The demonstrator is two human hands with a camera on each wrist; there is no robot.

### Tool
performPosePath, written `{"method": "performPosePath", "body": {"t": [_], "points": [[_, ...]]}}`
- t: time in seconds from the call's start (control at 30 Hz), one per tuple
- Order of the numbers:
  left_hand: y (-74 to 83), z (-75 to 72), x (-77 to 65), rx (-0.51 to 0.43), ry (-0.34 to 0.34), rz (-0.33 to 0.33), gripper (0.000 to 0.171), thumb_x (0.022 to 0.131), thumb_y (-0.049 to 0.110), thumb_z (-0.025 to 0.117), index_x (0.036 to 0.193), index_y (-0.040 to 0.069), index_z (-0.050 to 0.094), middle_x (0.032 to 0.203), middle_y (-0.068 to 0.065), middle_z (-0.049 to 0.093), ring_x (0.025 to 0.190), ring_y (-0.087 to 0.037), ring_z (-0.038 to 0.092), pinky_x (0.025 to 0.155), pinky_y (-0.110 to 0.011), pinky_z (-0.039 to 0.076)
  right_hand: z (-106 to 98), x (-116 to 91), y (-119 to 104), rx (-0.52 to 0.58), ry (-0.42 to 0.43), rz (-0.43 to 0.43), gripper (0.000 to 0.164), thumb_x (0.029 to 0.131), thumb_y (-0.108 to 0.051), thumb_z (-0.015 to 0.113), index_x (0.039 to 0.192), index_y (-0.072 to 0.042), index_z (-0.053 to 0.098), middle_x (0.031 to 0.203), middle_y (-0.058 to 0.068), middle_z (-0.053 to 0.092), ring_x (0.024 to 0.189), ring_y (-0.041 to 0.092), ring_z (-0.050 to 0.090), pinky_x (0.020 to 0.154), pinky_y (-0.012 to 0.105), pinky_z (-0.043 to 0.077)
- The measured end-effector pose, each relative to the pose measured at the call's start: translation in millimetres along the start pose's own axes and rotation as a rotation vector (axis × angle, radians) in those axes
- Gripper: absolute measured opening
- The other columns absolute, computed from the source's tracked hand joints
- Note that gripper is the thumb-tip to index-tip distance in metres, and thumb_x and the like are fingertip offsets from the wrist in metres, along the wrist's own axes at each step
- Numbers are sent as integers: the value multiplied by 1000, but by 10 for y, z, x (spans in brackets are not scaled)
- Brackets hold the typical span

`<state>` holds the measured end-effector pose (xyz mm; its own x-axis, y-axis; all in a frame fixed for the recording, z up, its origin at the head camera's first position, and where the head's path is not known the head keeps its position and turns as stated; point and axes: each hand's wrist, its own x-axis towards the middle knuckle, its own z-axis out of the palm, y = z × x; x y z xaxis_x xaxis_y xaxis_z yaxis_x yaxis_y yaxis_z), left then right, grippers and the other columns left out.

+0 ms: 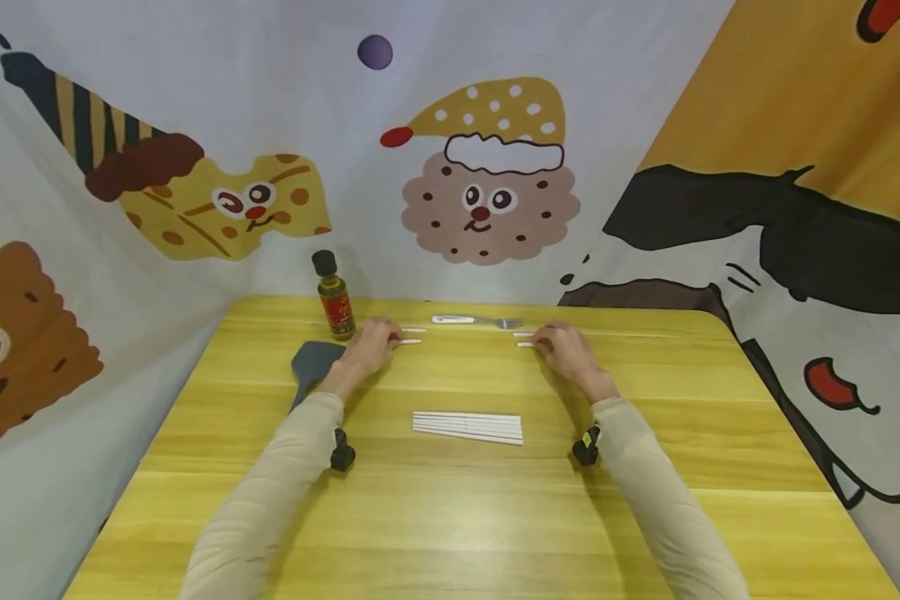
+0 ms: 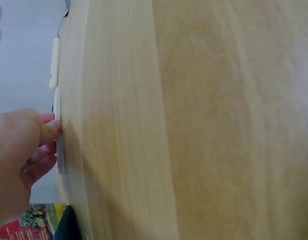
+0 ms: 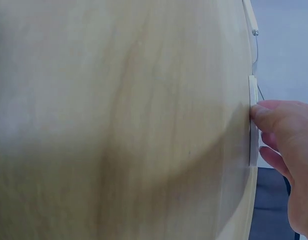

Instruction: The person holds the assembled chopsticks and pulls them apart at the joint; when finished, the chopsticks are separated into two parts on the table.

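My left hand [image 1: 373,343] is at the back of the table, its thumb and fingers pinching a slim white strip [image 2: 58,142]. In the head view, two white tips [image 1: 411,341] stick out from those fingers toward the middle. Opposite it, my right hand [image 1: 567,348] pinches another white strip [image 3: 253,140], thumb on the near side. Two white ends [image 1: 523,344] point inward from it too. Between and behind the hands lies a fork [image 1: 457,319] with a white handle, its tines toward the right. Closer to me, several white strips [image 1: 468,427] lie side by side in a slight fan.
A bottle [image 1: 336,307] with a black cap and red label stands just left of the left hand. The grey spatula [image 1: 315,363] lies partly under the left forearm. A printed cloth [image 1: 270,83] hangs behind the wooden table [image 1: 450,525].
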<state>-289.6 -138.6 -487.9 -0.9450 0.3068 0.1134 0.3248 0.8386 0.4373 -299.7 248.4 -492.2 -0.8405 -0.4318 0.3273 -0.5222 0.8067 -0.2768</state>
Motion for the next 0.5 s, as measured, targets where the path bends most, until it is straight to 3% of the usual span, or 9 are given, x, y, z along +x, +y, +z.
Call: {"method": "performPosePath", "body": {"t": [0.3, 0.5], "points": [[28, -4, 77, 11, 14, -68, 17, 96, 3, 64, 105, 7, 78, 108, -11, 71, 103, -30, 67, 91, -43, 57, 2, 45, -7, -8, -49, 82, 6, 91, -9, 75, 97, -7, 78, 98, 10, 71, 89, 28, 69, 80, 43, 59], [52, 16, 135, -8, 7, -78, 18, 97, 4, 63, 108, 6, 78, 110, -12, 73, 105, -30, 68, 92, -43, 58, -16, 71, -32, 10, -49, 95, 6, 91, -7, 74, 96, -5, 78, 99, 12, 72, 90, 30, 70, 82, 45, 59]]}}
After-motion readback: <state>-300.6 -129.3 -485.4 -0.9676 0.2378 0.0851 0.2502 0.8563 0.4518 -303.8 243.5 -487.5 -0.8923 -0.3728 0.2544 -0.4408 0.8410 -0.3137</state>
